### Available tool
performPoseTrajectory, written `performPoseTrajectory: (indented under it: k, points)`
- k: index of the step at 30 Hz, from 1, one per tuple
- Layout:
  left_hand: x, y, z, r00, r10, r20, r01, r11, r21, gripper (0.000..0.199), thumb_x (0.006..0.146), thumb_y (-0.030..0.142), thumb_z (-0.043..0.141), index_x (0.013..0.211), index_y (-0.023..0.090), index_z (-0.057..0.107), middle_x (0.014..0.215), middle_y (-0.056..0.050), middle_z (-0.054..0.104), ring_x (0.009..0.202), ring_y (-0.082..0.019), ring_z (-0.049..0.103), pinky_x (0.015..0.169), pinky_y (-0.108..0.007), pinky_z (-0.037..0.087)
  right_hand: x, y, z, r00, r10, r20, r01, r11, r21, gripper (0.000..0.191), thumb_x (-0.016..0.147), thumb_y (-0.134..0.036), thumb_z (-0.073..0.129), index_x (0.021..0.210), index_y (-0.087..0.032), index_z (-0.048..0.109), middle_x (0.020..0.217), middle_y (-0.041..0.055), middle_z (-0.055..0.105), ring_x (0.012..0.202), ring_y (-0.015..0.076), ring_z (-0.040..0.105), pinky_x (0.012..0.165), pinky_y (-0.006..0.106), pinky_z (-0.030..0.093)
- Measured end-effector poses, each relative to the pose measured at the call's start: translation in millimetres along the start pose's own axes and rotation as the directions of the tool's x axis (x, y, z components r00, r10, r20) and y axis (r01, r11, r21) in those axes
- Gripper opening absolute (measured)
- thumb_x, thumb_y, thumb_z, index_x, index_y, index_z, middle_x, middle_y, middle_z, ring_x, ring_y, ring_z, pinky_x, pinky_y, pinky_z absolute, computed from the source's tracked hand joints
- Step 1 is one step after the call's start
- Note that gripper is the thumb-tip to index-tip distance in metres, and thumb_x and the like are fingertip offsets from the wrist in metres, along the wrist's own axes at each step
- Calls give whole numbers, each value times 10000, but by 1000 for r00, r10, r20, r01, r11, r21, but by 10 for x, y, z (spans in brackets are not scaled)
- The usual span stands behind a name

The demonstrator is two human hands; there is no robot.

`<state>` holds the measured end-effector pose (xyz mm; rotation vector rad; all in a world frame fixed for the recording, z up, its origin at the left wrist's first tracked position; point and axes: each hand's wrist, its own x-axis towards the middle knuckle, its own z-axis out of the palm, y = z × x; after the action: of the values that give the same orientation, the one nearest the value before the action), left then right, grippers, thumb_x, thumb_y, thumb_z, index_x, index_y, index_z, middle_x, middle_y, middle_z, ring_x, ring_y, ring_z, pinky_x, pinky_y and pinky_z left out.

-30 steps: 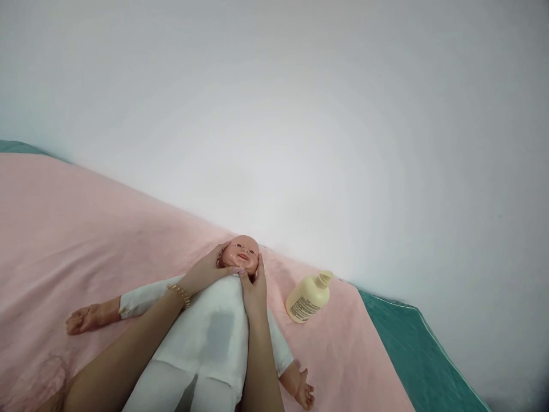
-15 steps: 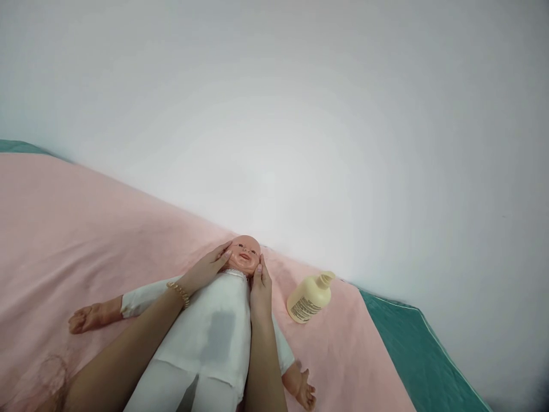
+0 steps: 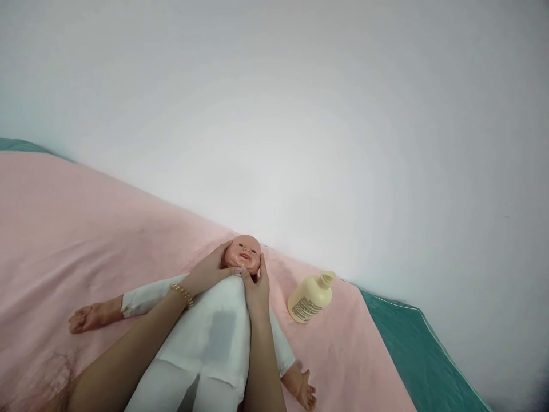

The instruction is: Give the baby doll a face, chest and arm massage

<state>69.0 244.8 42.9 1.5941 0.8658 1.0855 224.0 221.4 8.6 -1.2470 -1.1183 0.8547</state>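
Note:
A baby doll [image 3: 214, 326] in white clothes lies on its back, arms spread, on a pink sheet [image 3: 107, 223]. Both of my hands cup its head from the two sides. My left hand [image 3: 209, 273], with a beaded bracelet at the wrist, curves round one cheek. On the other cheek rests my right hand [image 3: 257, 290], its fingers running up beside the head. The two thumbs meet at the doll's chin, just above the collar. Part of the fingers is hidden behind the head.
A pale yellow pump bottle [image 3: 309, 298] stands right of the doll, its printed label facing me. Green sheeting [image 3: 412, 337] shows past the pink sheet at the right and far left. A plain white wall [image 3: 274, 114] rises directly behind the doll's head.
My thumbs have slid from the doll's cheeks down and inward to its chin, where they now meet. The palms stay at the sides of the head; the doll and bottle lie as before.

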Motion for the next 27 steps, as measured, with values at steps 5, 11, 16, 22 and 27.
performPoseTrajectory:
  k: [5, 11, 16, 22, 27]
  points:
    - [9, -32, -9, 997, -56, -57, 62, 992, 110, 663, 806, 466, 602, 1389, 214, 413, 1400, -84, 506, 1265, -278, 494, 1067, -396, 401, 0, -28, -20, 1000, 3, -1, -3, 1000, -5, 837, 782, -482, 681, 1477, -206, 305, 1448, 71, 436, 1308, 246, 446, 1083, 390, 373]
    - [30, -124, -18, 1000, 1, -31, 3, 992, 127, 664, 883, 556, 440, 1449, 217, 360, 1472, -62, 425, 1354, -255, 391, 1133, -388, 296, 42, 15, -52, 1000, -12, -9, 13, 999, 42, 770, 825, -591, 584, 1454, -208, 360, 1441, 76, 440, 1310, 246, 445, 1081, 394, 366]
    - [73, -216, -17, 998, -29, -53, 36, 990, 136, 716, 880, 616, 380, 1449, 181, 378, 1503, -78, 368, 1387, -264, 332, 1155, -402, 247, 120, 175, -36, 1000, 10, 6, -12, 967, 253, 808, 831, -616, 547, 1456, -144, 346, 1397, 126, 485, 1216, 244, 543, 1011, 396, 443]
    - [17, -53, -5, 999, -4, -33, 7, 995, 96, 658, 859, 586, 469, 1404, 219, 439, 1434, -61, 476, 1330, -267, 425, 1123, -398, 323, 70, 68, -37, 999, -1, -42, 4, 998, 68, 778, 834, -624, 543, 1442, -167, 380, 1431, 92, 451, 1307, 235, 449, 1072, 377, 378]
    - [-4, 35, -17, 1000, -15, 9, 14, 997, 71, 661, 762, 493, 646, 1338, 211, 486, 1356, -65, 557, 1229, -285, 535, 1008, -358, 468, -22, -80, 1, 1000, 25, -8, -25, 999, -19, 879, 774, -535, 679, 1485, -198, 286, 1427, 76, 462, 1307, 248, 448, 1082, 381, 373]
